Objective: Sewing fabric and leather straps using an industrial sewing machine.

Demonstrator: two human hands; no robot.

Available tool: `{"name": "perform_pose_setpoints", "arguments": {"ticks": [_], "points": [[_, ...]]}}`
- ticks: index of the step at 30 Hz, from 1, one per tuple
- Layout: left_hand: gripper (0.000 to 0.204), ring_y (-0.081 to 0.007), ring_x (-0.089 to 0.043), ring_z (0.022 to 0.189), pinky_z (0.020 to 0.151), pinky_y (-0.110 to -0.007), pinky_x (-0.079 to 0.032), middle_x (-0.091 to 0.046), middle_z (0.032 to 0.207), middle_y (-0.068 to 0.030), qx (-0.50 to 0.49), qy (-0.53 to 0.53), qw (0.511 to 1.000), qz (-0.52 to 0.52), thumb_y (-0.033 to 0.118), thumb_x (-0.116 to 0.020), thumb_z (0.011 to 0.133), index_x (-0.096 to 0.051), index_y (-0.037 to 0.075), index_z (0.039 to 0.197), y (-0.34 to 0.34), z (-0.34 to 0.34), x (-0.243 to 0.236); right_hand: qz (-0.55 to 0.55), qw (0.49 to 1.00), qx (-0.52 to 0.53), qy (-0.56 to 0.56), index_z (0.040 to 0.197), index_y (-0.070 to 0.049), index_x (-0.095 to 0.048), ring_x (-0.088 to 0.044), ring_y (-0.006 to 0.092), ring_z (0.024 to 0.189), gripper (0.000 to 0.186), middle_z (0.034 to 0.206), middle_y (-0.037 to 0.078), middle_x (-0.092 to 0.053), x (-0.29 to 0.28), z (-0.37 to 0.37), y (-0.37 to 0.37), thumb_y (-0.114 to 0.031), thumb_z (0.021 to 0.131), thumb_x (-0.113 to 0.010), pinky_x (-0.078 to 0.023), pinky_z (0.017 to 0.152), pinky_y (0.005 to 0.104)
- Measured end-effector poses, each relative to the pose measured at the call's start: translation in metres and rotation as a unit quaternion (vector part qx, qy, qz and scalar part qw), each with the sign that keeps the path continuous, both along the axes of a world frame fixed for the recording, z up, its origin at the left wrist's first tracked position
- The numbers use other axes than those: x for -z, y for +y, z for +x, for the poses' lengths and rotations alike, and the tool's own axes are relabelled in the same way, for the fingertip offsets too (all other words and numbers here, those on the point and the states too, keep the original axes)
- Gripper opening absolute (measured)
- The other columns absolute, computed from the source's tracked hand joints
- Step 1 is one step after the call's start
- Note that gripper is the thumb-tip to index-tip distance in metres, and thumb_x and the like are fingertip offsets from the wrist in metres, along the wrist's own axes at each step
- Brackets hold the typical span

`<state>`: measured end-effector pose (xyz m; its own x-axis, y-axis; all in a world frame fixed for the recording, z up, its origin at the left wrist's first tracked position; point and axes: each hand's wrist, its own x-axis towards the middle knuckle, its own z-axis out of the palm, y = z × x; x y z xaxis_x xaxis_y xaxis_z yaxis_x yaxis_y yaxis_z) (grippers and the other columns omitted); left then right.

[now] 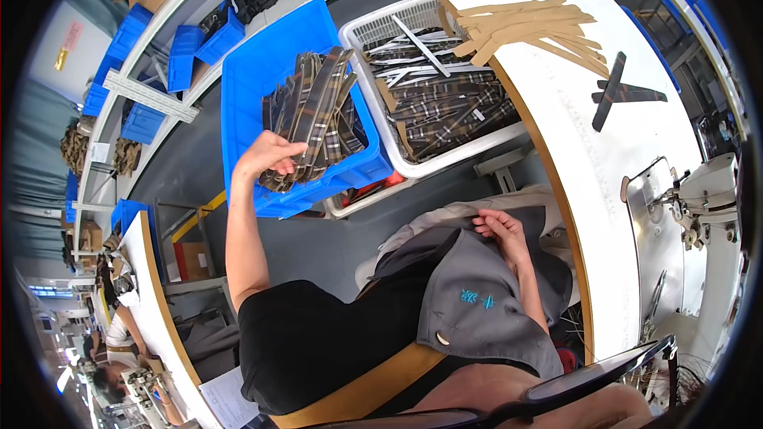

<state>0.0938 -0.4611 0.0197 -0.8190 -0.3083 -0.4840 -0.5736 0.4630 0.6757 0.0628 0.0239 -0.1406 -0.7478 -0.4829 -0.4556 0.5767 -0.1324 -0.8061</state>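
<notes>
My left hand (272, 156) is at the near left side of a blue plastic crate (246, 95), its fingers curled and its thumb against the end of a plaid fabric strip (319, 99). That strip lies on a pile of similar brown, black and white plaid strips in the crate. How firmly the fingers grip it is hard to see. My right hand (502, 232) rests over my lap on a dark grey garment (469, 302) with blue stitched marks. Its fingers are loosely bent and apart, with nothing visible in them.
A white basket (413, 168) beside the crate holds more plaid and white strips. On the white table (568, 135) at the right are tan strips (528, 24), several dark strips (616, 95) and a sewing machine (707, 195). Shelves with blue bins (187, 52) stand left; another person (123, 334) sits lower left.
</notes>
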Motion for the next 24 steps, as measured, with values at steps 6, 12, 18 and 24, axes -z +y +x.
{"name": "perform_pose_setpoints", "arguments": {"ticks": [6, 12, 18, 24], "points": [[0.027, -0.0097, -0.056, 0.048, 0.047, -0.023, -0.043, -0.062, 0.057, -0.0056, 0.081, 0.176, 0.97, -0.144, 0.028, -0.071, 0.082, -0.07, 0.001, 0.079, 0.01, -0.079, -0.026, 0.028, 0.998, 0.017, 0.053, 0.113, 0.001, -0.064, -0.063, 0.0109, 0.084, 0.025, 0.097, 0.01, -0.07, 0.005, 0.007, 0.01, -0.013, 0.092, -0.06, -0.049, 0.077, 0.0223], [0.017, -0.0119, -0.064, 0.059, 0.053, -0.028, -0.049, -0.067, 0.068, -0.0069, 0.363, 0.051, 0.921, -0.133, 0.016, -0.071, 0.076, -0.071, 0.002, 0.087, 0.096, -0.252, 0.051, 0.11, 0.985, 0.091, 0.098, 0.111, 0.004, -0.064, -0.064, 0.0124, 0.089, 0.025, 0.097, 0.011, -0.07, -0.025, 0.034, 0.035, -0.009, 0.09, -0.063, -0.049, 0.082, 0.0243], [0.014, -0.0329, -0.067, 0.085, 0.072, -0.043, -0.053, -0.069, 0.089, -0.0167, 0.356, 0.159, 0.795, -0.465, 0.008, -0.057, 0.079, -0.068, 0.005, 0.087, 0.133, -0.331, 0.153, 0.255, 0.939, 0.201, 0.118, 0.11, 0.001, -0.065, -0.064, 0.0139, 0.089, 0.024, 0.096, 0.01, -0.07, -0.094, 0.07, 0.064, -0.006, 0.087, -0.064, -0.049, 0.079, 0.0254], [0.018, -0.0352, -0.066, 0.091, 0.076, -0.046, -0.052, -0.067, 0.092, -0.0193, 0.375, 0.166, 0.819, -0.402, 0.013, -0.054, 0.082, -0.068, 0.005, 0.088, 0.125, -0.356, 0.213, 0.384, 0.882, 0.16, 0.222, 0.107, 0.0, -0.065, -0.065, 0.0205, 0.089, 0.024, 0.095, 0.012, -0.069, -0.154, 0.052, 0.053, -0.004, 0.084, -0.065, -0.049, 0.079, 0.0282]]}}
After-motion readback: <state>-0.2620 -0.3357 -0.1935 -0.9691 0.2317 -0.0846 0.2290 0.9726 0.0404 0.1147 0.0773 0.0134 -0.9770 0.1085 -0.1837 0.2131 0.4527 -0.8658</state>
